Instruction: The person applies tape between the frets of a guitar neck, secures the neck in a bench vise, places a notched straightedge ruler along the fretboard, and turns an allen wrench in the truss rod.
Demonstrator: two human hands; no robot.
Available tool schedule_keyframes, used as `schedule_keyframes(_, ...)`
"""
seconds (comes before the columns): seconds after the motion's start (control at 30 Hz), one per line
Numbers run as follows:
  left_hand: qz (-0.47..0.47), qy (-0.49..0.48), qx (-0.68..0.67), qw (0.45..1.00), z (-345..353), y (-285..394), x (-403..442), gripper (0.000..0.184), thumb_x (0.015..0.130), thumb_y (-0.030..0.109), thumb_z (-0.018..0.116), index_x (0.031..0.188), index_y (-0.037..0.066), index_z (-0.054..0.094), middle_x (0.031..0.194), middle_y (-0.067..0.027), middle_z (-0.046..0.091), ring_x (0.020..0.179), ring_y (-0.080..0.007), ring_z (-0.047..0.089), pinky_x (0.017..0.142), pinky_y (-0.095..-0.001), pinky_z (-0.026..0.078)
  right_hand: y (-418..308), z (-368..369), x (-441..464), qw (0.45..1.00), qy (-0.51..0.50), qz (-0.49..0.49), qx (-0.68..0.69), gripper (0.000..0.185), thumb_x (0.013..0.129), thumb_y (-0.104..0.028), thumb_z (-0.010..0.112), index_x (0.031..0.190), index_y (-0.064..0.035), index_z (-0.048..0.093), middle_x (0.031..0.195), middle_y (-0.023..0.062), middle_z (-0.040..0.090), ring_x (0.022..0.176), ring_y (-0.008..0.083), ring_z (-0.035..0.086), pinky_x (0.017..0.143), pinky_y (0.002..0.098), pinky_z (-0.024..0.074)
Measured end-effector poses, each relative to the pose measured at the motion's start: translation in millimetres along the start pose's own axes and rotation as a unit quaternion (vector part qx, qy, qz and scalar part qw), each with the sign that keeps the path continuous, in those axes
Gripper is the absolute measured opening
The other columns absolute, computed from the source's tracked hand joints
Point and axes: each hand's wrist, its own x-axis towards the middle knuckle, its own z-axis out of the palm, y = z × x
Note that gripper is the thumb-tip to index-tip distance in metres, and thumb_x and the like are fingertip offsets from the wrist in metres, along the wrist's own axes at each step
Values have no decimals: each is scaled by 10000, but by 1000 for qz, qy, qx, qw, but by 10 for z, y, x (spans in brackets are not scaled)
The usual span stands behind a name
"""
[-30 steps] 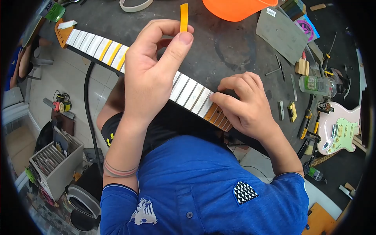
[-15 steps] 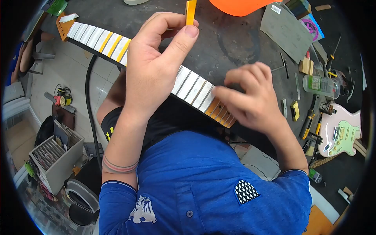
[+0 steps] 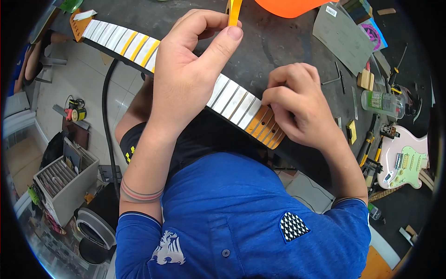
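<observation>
A guitar neck (image 3: pixel 264 124) slants from upper left down to the middle right. Silver-white strips (image 3: pixel 111 38) and several yellow strips (image 3: pixel 137 47) cover its fretboard between the frets. Bare orange-brown wood with dark dots shows at the near right end. Above the neck, my left hand (image 3: pixel 186 74) is closed, pinching a narrow yellow piece (image 3: pixel 235 13) between thumb and finger; the frame cuts off its top. My right hand (image 3: pixel 299 104) is closed, its fingertips at the neck's edge where the silver strips end. Whatever lies between those fingertips is hidden.
An orange sheet-like object (image 3: pixel 292 5) lies at the table's far side. On the right are a grey sheet (image 3: pixel 343 38), a clear bottle (image 3: pixel 383 103), a small yellow block (image 3: pixel 351 132), hand tools and a pink guitar body (image 3: pixel 388 174). A black cable (image 3: pixel 106 116) hangs left.
My right hand, blurred before, is now sharper and slightly higher, its fingers more curled at the neck's edge. My left hand still holds the yellow piece. The whole view has shifted a little.
</observation>
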Motion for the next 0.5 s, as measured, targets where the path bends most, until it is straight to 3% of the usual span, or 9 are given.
schedule_keyframes(0.07,1,-2,5,1000,-7,-2,-1,248,1124,207,810,1195,-30,822,1140,-83,799,1142,-196,730,1064,-357,558,-21,38,30,1000,-14,-7,-8,281,835,3,794,1057,-156,732,1142,33,641,1080,268,659,1099,482,467)
schedule_keyframes(0.17,16,-29,52,998,-47,-17,1,238,1179,161,749,1328,-16,803,1169,-11,784,1087,-55,676,980,-237,516,-116,52,87,999,-28,-23,-9,269,807,-14,805,1012,-155,703,1145,31,640,1081,271,654,1089,483,472)
schedule_keyframes(0.27,-18,-24,-41,999,-49,-74,-12,237,1178,161,752,1326,-16,803,1163,-8,783,1080,-53,674,970,-235,516,-195,38,133,999,-36,-36,-17,253,798,-40,816,975,-158,681,1132,26,641,1080,276,650,1078,481,479)
schedule_keyframes(0.37,-27,-27,-38,999,-69,-64,-19,234,1176,155,754,1326,-17,803,1151,-4,781,1069,-50,671,957,-235,515,-70,-2,148,998,-30,-18,-61,242,797,-81,834,947,-168,664,1107,20,644,1088,278,654,1056,480,492)
schedule_keyframes(0.5,-18,-22,-46,999,-37,-76,-10,227,1175,144,754,1326,-18,803,1154,-5,787,1068,-49,675,954,-232,517,-289,86,121,997,-46,-61,-7,268,767,-70,835,950,-168,665,1110,14,642,1089,271,647,1038,487,494)
